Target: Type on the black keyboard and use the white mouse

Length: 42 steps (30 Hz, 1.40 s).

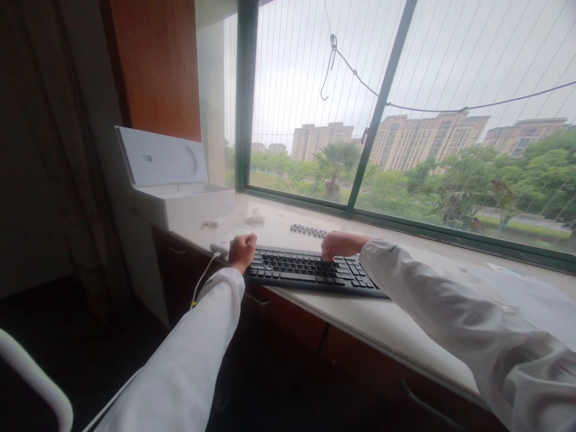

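Observation:
A black keyboard (292, 277) lies on the white counter. Flat caps show along its edges, while its middle area has a finer texture that looks like bare key sockets. My left hand (243, 251) is closed at the keyboard's left end; whatever is inside its curled fingers is hidden. Over the upper right part of the keyboard, my right hand (339, 245) bends down with its fingers pressed together and their tips at the keys. Anything pinched there is too small to make out. Small dark keycaps (308, 230) stand in rows just behind the keyboard.
An open white box (193, 207) with its lid up stands at the counter's left end. Small items (255, 217) lie near it. A white cable (204, 279) hangs over the front edge. Papers (531, 294) lie at right, and a window (310, 108) runs behind.

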Each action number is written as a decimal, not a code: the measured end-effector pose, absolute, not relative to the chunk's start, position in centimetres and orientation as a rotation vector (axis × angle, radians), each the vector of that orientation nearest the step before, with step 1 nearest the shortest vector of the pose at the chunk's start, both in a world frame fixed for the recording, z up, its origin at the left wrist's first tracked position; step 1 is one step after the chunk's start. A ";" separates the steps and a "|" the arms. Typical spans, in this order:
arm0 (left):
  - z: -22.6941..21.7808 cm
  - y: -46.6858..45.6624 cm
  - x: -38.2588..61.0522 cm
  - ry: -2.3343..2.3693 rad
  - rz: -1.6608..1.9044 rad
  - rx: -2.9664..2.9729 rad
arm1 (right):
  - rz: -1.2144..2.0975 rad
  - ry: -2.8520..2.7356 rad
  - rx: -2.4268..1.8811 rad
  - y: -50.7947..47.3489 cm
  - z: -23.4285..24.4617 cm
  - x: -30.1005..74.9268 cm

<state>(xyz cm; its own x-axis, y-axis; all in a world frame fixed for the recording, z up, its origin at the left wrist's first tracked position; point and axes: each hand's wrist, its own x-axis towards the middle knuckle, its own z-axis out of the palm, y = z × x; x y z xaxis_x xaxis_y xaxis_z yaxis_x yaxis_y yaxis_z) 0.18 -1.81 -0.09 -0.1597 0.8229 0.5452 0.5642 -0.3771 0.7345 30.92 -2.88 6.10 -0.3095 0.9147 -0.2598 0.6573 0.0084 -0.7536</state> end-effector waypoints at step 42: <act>3.0 -2.4 2.9 1.549 1.116 2.275 | 0.817 -2.351 -1.425 -4.1 5.2 34.9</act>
<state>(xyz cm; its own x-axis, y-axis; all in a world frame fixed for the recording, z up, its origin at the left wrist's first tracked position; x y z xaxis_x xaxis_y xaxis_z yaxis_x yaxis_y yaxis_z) 2.88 -2.40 2.99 0.1796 0.8574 0.4823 0.7290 -0.4452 0.5200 34.88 -4.06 5.24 -0.4783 0.8764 -0.0560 0.7222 0.3563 -0.5928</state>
